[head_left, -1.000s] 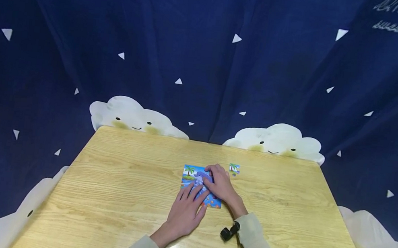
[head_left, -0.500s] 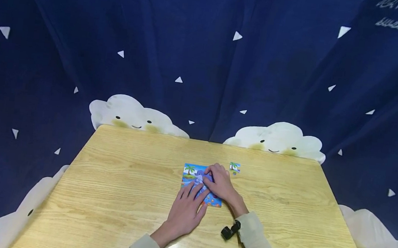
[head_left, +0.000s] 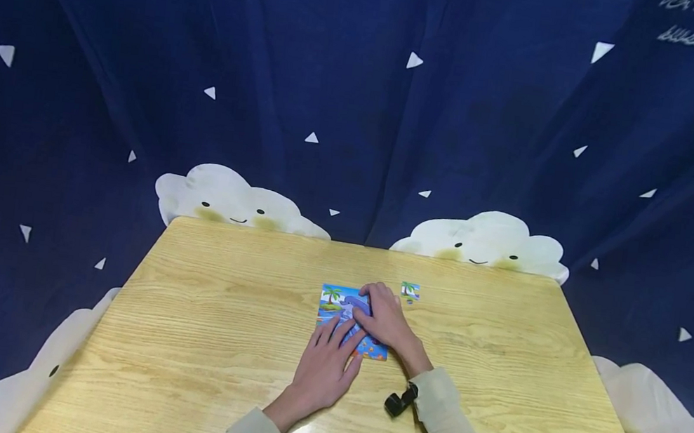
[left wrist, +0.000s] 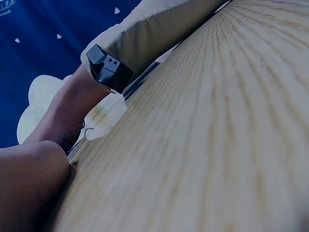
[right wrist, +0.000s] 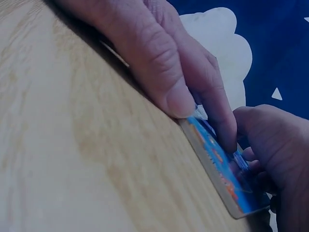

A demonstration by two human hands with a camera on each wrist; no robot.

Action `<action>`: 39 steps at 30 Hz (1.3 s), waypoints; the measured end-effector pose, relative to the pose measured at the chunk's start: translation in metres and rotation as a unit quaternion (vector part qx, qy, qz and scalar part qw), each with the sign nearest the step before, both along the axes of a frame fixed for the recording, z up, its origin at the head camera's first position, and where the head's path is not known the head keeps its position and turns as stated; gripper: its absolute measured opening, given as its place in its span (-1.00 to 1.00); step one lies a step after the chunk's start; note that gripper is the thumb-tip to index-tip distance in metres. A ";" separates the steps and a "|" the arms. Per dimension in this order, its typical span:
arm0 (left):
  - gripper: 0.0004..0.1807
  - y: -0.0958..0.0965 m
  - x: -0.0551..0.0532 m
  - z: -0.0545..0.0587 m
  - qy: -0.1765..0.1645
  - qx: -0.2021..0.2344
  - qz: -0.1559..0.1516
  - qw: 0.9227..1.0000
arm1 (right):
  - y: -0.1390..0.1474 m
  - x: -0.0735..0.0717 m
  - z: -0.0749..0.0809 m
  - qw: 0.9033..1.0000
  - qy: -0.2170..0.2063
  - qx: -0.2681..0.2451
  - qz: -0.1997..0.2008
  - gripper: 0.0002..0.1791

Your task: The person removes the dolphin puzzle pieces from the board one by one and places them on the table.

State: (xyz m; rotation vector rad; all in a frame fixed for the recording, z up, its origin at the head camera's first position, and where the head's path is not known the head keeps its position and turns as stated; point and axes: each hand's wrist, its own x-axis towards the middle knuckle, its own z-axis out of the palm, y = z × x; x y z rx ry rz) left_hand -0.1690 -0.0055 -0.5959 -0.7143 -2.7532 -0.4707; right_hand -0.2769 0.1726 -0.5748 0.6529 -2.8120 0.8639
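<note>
A jigsaw puzzle (head_left: 332, 298) with a dolphin and palm tree picture lies flat on the wooden table. My left hand (head_left: 324, 369) rests its straight, spread fingers across the puzzle's lower left part. At the upper right part, the bent fingers and thumb of my right hand (head_left: 384, 317) grip a puzzle piece, mostly covered by the hand. The right wrist view catches the puzzle's near edge (right wrist: 219, 169), with the left hand (right wrist: 164, 63) over one end and the right hand (right wrist: 282, 145) beside it. Only the heel of my left hand (left wrist: 29, 179) appears in the left wrist view.
One loose puzzle piece (head_left: 410, 291) with a palm tree lies just right of the puzzle. A black wrist camera (head_left: 399, 400) is strapped to the right sleeve. Behind the table (head_left: 219, 288) hangs a dark blue curtain (head_left: 359, 105) with clouds and triangles.
Both hands keep nearly the same position on the puzzle. The whole head view has shifted slightly upward.
</note>
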 end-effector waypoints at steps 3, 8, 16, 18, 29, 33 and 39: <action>-0.43 0.000 0.000 -0.002 0.001 -0.004 0.002 1.000 | 0.000 0.000 0.001 1.000 -0.009 0.000 0.000 -0.62; -0.43 -0.001 0.000 -0.001 0.004 -0.003 0.000 1.000 | 0.000 0.001 0.001 1.000 -0.013 -0.006 0.006 -0.70; -0.43 -0.001 0.002 0.004 -0.006 -0.004 -0.001 1.000 | -0.002 0.000 0.007 1.000 -0.008 0.025 0.002 -0.57; -0.43 -0.001 0.002 0.004 -0.008 -0.007 0.000 1.000 | -0.003 -0.001 0.010 0.999 -0.005 0.035 0.003 -0.58; -0.46 -0.001 -0.001 -0.001 0.031 0.005 -0.006 0.999 | -0.008 -0.016 0.020 0.995 -0.067 0.070 -0.001 -0.69; -0.47 -0.001 -0.001 0.000 0.024 0.000 -0.003 1.000 | -0.009 -0.020 0.022 0.995 -0.078 0.065 0.005 -0.76; -0.45 0.000 0.000 0.002 0.013 -0.006 0.002 1.000 | -0.007 -0.023 0.022 0.996 -0.083 0.040 0.007 -0.86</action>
